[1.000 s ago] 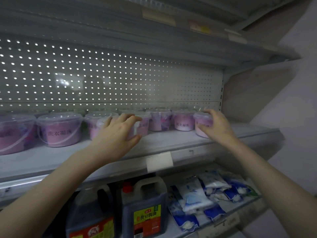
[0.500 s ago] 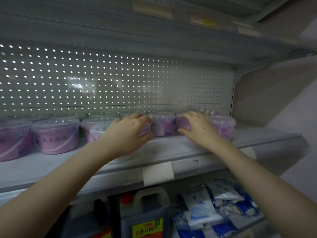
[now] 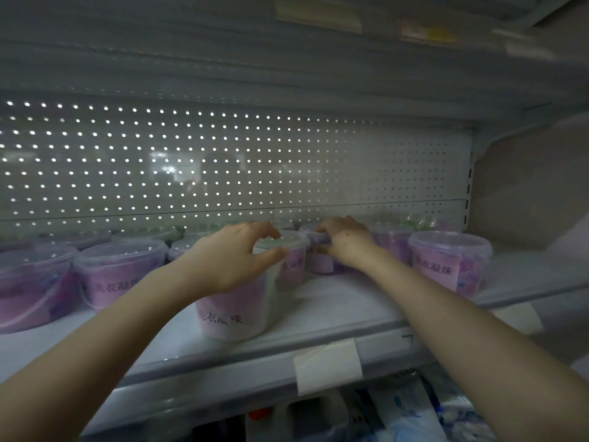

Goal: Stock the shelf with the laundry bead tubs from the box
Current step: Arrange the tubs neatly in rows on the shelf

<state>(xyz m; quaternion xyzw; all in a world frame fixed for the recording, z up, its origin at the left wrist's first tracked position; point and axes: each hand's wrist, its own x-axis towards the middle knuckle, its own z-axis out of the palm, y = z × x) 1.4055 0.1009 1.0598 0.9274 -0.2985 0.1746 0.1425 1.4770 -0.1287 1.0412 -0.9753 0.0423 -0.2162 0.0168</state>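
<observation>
Left hand (image 3: 236, 258): curled over the lid of the laundry bead tub (image 3: 229, 314) beneath your palm.
Right hand (image 3: 345, 245): you grip the rim of the rear tub (image 3: 319, 264), just beside your left.

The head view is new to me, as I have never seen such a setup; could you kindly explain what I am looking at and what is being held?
There is no machine here: these are a person's two bare hands, filmed by one wide-angle camera worn on the head, which looks forward and down. The surface is a shop shelf carrying purple laundry bead tubs with clear lids, such as the rightmost tub. The left hand curls over the front tub. The right hand grips the lid rim of a back tub. Blurred bags lie underneath.
</observation>
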